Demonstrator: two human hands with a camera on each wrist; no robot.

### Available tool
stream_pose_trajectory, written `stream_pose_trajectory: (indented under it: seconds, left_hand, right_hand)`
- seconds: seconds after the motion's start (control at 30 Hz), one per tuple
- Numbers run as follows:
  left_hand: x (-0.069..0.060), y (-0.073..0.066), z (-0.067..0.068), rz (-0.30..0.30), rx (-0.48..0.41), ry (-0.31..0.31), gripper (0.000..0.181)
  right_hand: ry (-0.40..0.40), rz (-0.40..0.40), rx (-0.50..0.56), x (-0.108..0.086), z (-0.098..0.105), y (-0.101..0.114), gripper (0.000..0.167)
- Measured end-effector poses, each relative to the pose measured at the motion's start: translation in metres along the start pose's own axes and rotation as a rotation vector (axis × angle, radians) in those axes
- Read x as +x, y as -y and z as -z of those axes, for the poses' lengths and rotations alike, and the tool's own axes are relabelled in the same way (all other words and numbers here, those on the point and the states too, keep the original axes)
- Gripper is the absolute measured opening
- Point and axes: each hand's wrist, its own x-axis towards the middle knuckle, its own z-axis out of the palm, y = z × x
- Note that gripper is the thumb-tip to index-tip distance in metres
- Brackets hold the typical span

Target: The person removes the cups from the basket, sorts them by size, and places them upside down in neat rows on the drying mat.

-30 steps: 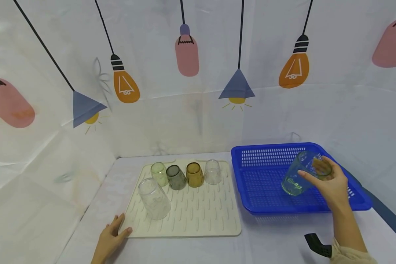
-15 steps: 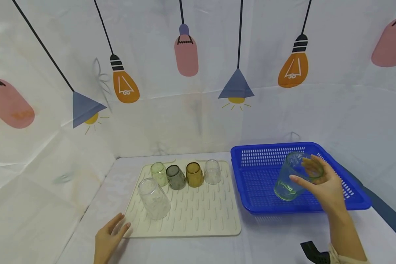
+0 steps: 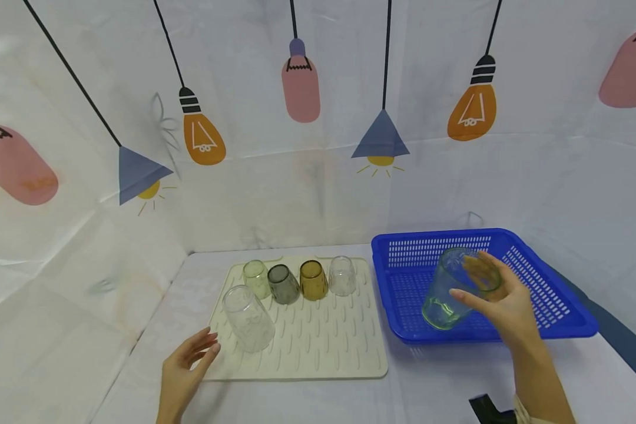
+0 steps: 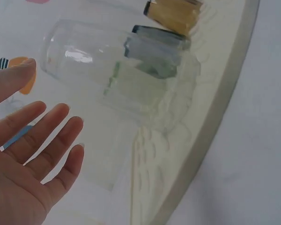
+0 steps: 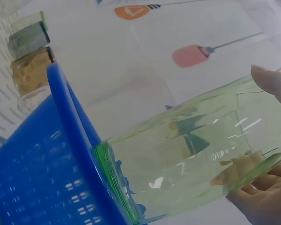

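In the head view my right hand (image 3: 500, 297) grips a large greenish glass (image 3: 450, 291) near its rim, fingers on the far side and thumb on the near side. The glass is tilted, base toward the lower left, over the blue basket (image 3: 403, 341). The right wrist view shows the glass (image 5: 178, 159) lengthwise, its thick green base beside the basket's rim. My left hand (image 3: 188, 365) is at the left front corner of the cream drying mat (image 3: 323, 359), fingers spread and holding nothing. Near it a large clear glass (image 3: 249, 321) stands on the mat.
Along the mat's back edge stand a light green glass (image 3: 257, 280), a grey glass (image 3: 283, 284), an amber glass (image 3: 313, 281) and a small clear glass (image 3: 342, 277). A white backdrop printed with lamps rises behind the table. The basket's wall lies right of the mat.
My right hand has carried the greenish glass leftward and slightly down over the basket. My left hand has come off the mat's edge and moved a little right and up toward the large clear glass.
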Motion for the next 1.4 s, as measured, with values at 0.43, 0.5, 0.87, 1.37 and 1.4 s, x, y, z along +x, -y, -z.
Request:
stream_pose_trajectory:
  seconds: [0.43, 0.5, 0.87, 1.37, 1.4]
  left_hand:
    - [0.004, -0.043, -0.022, -0.24, -0.272, 0.163, 0.038]
    - [0.005, -0.047, -0.027, -0.254, -0.306, 0.192, 0.039]
    - [0.008, -0.066, -0.057, -0.345, -0.411, 0.324, 0.044]
    - [0.017, -0.106, -0.105, -0.408, -0.447, 0.496, 0.051]
    - [0.017, -0.107, -0.108, -0.407, -0.451, 0.508, 0.052]
  right_hand:
    - [0.065, 0.105, -0.019, -0.001, -0.03, 0.005, 0.085]
    - [0.092, 0.133, -0.008, -0.001, -0.033, 0.007, 0.085]
    - [0.207, 0.237, 0.077, -0.001, -0.06, 0.007, 0.087]
    - [0.305, 0.275, 0.123, -0.005, -0.093, 0.004, 0.087]
    - [0.308, 0.275, 0.125, -0.005, -0.094, 0.004, 0.087]
